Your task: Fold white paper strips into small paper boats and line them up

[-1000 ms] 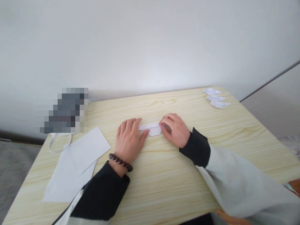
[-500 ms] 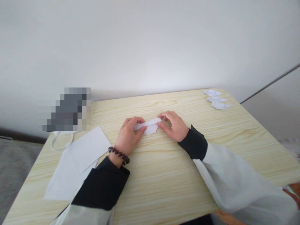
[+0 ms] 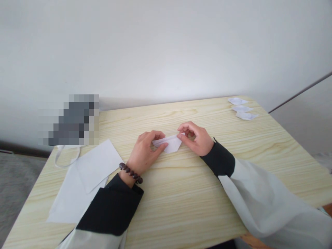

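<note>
A small white folded paper [image 3: 171, 144] lies between my two hands at the middle of the table, a narrow folded strip along its far edge. My left hand [image 3: 145, 149] pinches its left end, thumb on top and fingers behind. At the right end, my right hand [image 3: 197, 138] grips the strip's corner between thumb and fingers. Both hands are closed on the paper, and parts of its two ends are hidden by the fingers.
Flat white paper sheets [image 3: 97, 169] overlap at the left, beside my left forearm. Behind them stands a blurred dark device [image 3: 72, 121] with a white cable [image 3: 57, 160]. Three folded paper boats [image 3: 242, 109] sit in the far right corner of the wood-grain table [image 3: 166, 207]. A wall [image 3: 166, 52] rises behind.
The far-edge strip now looks narrower, and more of the paper's near face shows. Both hands and the paper have shifted slightly right in view.
</note>
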The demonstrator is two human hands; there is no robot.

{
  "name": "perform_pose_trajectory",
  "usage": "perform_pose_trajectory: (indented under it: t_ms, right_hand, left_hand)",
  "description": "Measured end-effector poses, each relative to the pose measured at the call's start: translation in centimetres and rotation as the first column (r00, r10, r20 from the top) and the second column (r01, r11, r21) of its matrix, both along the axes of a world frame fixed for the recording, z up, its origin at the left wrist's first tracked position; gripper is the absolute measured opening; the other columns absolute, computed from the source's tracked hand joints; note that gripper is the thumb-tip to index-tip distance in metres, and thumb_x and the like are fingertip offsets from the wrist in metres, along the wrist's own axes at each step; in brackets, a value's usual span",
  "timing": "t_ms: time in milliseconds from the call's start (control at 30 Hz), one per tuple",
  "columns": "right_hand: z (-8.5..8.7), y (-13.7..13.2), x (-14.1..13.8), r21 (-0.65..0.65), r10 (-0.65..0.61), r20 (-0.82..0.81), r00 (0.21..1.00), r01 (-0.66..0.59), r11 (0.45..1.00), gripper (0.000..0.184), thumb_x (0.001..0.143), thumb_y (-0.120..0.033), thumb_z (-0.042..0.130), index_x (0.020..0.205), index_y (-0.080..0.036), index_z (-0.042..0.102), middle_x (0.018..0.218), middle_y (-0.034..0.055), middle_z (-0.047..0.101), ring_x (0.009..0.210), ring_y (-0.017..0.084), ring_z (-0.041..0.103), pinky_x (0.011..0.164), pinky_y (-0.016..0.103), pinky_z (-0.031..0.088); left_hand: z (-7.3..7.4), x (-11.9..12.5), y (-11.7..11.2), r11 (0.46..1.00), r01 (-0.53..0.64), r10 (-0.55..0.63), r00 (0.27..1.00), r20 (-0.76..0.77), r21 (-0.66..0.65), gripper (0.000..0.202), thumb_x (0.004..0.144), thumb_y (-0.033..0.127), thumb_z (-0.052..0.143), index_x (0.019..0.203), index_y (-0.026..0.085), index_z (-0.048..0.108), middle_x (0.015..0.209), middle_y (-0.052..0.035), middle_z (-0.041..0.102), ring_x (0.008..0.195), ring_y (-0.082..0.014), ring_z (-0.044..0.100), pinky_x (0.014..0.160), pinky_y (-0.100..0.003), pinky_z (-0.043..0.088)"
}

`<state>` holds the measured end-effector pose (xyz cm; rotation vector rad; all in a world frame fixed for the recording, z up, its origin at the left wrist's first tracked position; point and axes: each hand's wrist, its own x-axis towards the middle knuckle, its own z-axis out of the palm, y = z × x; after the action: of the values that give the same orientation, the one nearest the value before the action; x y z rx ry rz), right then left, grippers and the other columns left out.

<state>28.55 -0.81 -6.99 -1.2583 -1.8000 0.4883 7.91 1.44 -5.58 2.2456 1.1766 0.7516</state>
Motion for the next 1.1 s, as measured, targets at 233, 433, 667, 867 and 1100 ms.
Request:
perform_pose_trajectory:
  t_ms: [233,433,667,867,1100]
  right_hand:
    - [-0.1,-0.1,0.3,-0.077,-0.014,-0.164,0.986,0.001,0.997,0.011,0.085,-0.030,0.055,0.084,-0.019,0.054,0.066,-0.0018,0.056,0.055,0.010,0.051,0.053,0.023,0.042]
    - [-0.5,0.0,0.5,-0.085,0.103,-0.313,0.944,-0.136,0.987,0.016,0.083,-0.033,0.059,0.089,-0.019,0.053,0.084,0.0030,0.062,0.066,0.011,0.058,0.060,0.025,0.049]
    - [0.3,-0.5,0.6,-0.068,0.214,-0.181,0.960,-0.229,0.971,0.012,0.084,-0.028,0.055,0.087,-0.018,0.061,0.082,0.0030,0.065,0.067,0.012,0.060,0.058,0.024,0.051]
    - [0.4,-0.6,0.4,-0.070,0.223,-0.172,0.959,-0.238,0.969,0.010,0.082,-0.027,0.060,0.085,-0.019,0.064,0.080,0.0021,0.068,0.062,0.011,0.060,0.055,0.021,0.048]
    - [0.2,-0.6,0.4,-0.021,0.287,-0.185,0.940,-0.296,0.955,0.012,0.079,-0.022,0.063,0.089,-0.018,0.064,0.083,0.0031,0.068,0.069,0.012,0.062,0.061,0.022,0.049]
  left_hand:
    - [0.2,-0.1,-0.2,0.987,0.005,0.024,0.984,0.177,-0.160,0.027,0.080,0.035,0.060,0.101,0.020,0.056,0.083,-0.0004,0.065,0.067,-0.0133,0.058,0.060,-0.024,0.044]
    - [0.5,0.2,-0.6,0.947,0.015,0.091,0.946,0.312,-0.320,0.020,0.081,0.035,0.060,0.092,0.019,0.062,0.078,0.0002,0.067,0.064,-0.0116,0.059,0.056,-0.021,0.044]
    - [0.2,0.0,-0.3,0.923,0.041,0.116,0.918,0.378,-0.382,0.026,0.079,0.039,0.062,0.092,0.017,0.067,0.080,-0.0037,0.071,0.071,-0.0158,0.062,0.064,-0.025,0.048]
    - [1.0,0.4,-0.7,0.901,0.052,0.136,0.909,0.394,-0.430,0.027,0.080,0.038,0.060,0.094,0.017,0.068,0.071,-0.0021,0.070,0.065,-0.0147,0.063,0.060,-0.024,0.049]
    - [1.1,0.4,-0.8,0.849,0.131,0.115,0.900,0.421,-0.512,0.028,0.075,0.038,0.066,0.093,0.017,0.065,0.064,-0.0003,0.068,0.061,-0.0136,0.063,0.053,-0.021,0.046]
